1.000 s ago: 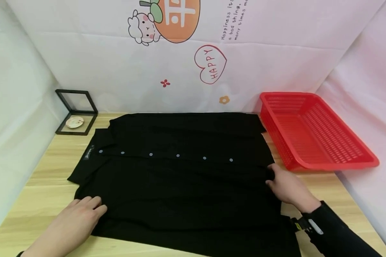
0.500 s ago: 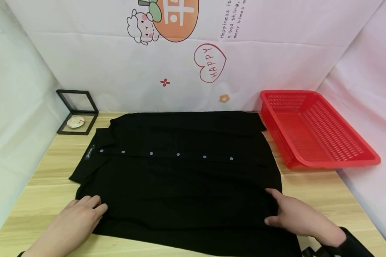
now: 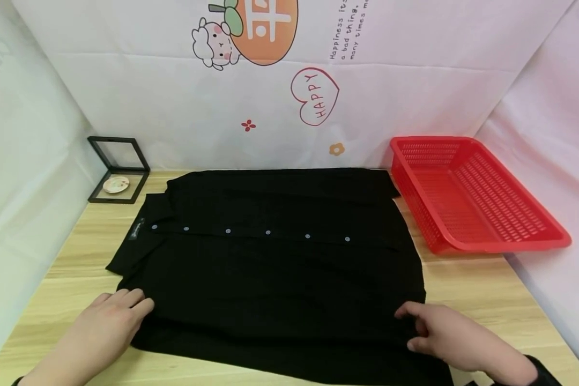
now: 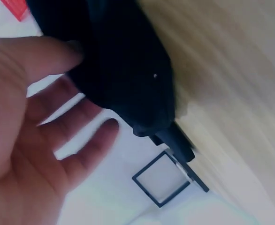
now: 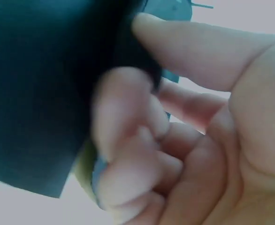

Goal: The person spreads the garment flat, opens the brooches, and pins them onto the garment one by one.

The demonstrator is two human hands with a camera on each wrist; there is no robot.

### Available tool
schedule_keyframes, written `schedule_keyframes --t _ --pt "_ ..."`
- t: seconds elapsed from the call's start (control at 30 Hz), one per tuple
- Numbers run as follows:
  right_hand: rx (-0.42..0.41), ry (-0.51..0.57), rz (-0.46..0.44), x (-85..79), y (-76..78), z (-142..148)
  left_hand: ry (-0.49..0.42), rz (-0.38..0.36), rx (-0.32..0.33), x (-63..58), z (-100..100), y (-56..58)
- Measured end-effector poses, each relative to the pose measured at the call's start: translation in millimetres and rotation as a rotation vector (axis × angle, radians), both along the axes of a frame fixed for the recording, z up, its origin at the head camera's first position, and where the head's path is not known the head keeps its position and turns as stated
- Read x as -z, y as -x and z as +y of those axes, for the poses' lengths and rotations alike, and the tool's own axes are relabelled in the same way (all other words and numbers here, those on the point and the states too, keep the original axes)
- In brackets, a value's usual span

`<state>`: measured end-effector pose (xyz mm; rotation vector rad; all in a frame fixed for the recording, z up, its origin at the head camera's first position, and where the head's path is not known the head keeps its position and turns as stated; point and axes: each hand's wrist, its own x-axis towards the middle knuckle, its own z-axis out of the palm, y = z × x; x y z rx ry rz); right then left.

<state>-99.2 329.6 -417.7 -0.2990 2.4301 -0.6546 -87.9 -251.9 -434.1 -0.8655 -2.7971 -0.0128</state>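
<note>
A black short-sleeved button-up shirt lies spread sideways on the wooden table, collar to the left and hem to the right. My left hand holds the shirt's near shoulder; in the left wrist view its thumb lies on the cloth, with fingers reaching behind it. At the near part of the hem is my right hand. Its fingers are curled at the cloth edge in the right wrist view, and dark fabric runs between thumb and index finger. The near sleeve is partly under the left hand.
A red plastic basket stands at the back right, close to the shirt's far hem corner. At the back left an open black-framed display case holds a small round disc. White printed cloth walls the table's back and sides.
My right hand has slid along the hem toward the near side, letting go of the cloth farther back, and its fingers have curled in again. The left hand has barely moved.
</note>
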Motion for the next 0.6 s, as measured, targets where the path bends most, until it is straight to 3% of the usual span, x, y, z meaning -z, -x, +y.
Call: schedule_keyframes --t 0.17,0.27,0.37,0.5,0.6 --pt "0.039 -0.225 0.07 3.5 -8.9 -1 0.106 -0.192 -0.175 2.3 -5 -3.4" --pt "0.07 -0.355 0.074 5.7 -12.0 5 0.082 -0.188 -0.262 3.9 -9 -5.9" --pt "0.069 -0.404 0.002 10.9 -12.2 10 0.057 -0.17 -0.329 4.6 -16 -8.0" --pt "0.093 -0.403 -0.091 18.8 -10.8 14 0.063 -0.273 -0.364 5.4 -22 -7.6" --pt "0.118 -0.413 -0.134 24.1 -10.5 20 0.047 -0.349 -0.33 8.3 -24 -6.6"
